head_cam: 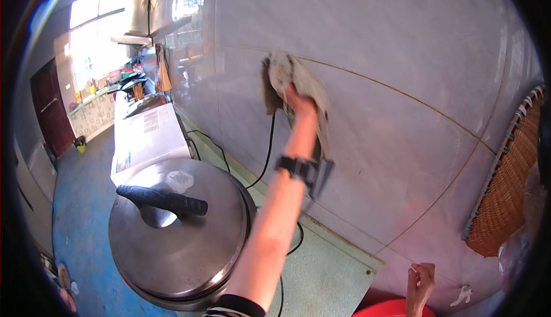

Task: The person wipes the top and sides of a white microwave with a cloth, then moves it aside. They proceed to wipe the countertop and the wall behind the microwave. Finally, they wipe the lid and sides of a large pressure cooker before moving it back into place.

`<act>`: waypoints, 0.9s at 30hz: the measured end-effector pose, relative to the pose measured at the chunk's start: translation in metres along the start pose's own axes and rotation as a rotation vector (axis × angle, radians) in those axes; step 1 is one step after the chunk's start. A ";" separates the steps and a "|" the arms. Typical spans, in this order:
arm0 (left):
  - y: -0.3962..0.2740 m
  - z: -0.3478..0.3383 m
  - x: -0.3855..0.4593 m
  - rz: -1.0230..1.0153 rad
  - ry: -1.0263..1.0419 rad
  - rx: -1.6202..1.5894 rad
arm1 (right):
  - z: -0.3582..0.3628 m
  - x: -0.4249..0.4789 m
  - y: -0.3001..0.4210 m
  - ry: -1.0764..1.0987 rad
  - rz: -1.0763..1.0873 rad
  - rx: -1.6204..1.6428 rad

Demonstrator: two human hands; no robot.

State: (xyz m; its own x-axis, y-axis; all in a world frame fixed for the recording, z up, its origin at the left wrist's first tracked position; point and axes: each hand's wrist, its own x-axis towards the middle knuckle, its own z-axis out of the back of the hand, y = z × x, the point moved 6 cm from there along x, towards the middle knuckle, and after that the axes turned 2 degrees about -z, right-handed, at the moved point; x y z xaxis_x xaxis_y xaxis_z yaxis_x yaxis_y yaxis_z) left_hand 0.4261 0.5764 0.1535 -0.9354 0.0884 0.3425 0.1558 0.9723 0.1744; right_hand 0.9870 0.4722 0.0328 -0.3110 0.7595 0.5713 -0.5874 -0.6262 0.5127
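Note:
My left hand (300, 102) presses a pale, crumpled cloth (308, 78) flat against the glossy tiled wall (387, 28). A dark band is round that wrist, and the forearm reaches across the picture beside a large steel pot lid (185, 248) with a black handle. Just left of the cloth, a brown object, perhaps a socket cover, shows on the wall with a black cord (272, 145) hanging below it. At the lower right, my right hand (422, 278) is raised above a red tub (387, 308), its fingers curled; nothing is seen in it.
A white appliance (150, 138) stands beyond the lidded pot on the green counter (327, 265). Black cords run along the wall's foot. A woven basket (508, 188) hangs at the right. Farther back are a range hood (137, 15), windows and a dark red door (51, 106).

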 end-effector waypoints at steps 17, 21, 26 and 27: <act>-0.085 -0.059 0.019 -0.993 0.605 1.684 | 0.010 -0.051 -0.060 -0.038 -0.116 -0.140; -0.080 -0.084 -0.041 -0.833 0.749 1.488 | -0.004 -0.036 -0.051 -0.060 -0.099 -0.040; -0.073 -0.094 -0.106 -0.755 0.898 1.484 | -0.028 -0.016 -0.017 -0.084 -0.113 0.237; -0.068 -0.095 -0.123 -0.766 0.936 1.463 | -0.029 -0.011 -0.010 -0.084 -0.112 0.248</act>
State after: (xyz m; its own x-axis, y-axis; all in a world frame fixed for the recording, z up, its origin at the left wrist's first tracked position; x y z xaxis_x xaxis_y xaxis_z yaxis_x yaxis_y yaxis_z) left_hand 0.5607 0.4790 0.1871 -0.1366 -0.0322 0.9901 -0.9754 0.1791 -0.1287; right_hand 0.9751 0.4749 0.0028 -0.1855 0.8158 0.5477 -0.4109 -0.5708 0.7109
